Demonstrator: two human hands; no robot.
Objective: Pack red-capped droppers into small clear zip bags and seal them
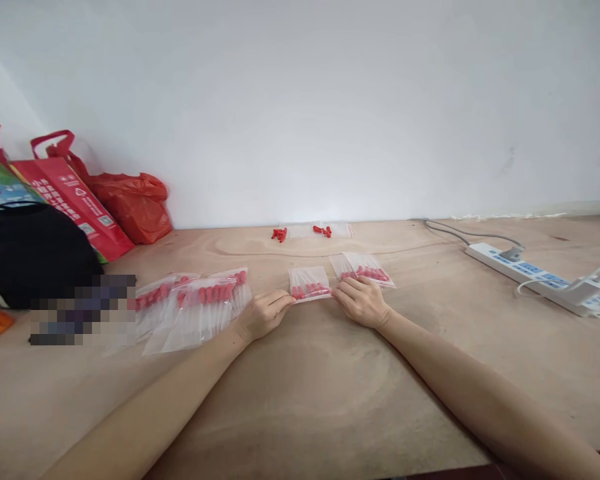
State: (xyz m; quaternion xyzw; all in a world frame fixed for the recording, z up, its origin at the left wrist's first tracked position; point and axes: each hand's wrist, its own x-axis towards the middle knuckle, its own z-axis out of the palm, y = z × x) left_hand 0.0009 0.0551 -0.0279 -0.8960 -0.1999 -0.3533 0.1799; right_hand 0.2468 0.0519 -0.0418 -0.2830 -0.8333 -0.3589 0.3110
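A small clear zip bag [309, 275] lies on the table in front of me, holding several clear tubes with red ends, like droppers. My left hand [266, 313] is closed with its fingertips pinching the bag's near left corner. At the near right corner, my right hand [361, 302] grips the same edge with bent fingers. Beyond the right hand lie more filled bags [363, 261], partly hidden by its knuckles. To the left of my left hand, several filled bags [195, 313] overlap in a pile, red ends pointing away from me.
Loose red pieces [279, 235] and clear tubes [303, 231] lie near the wall. A white power strip [535, 273] with plugs and cables sits at right. On the left stand a red shopping bag [80, 200], a red plastic bag [135, 203] and a black bag [40, 257].
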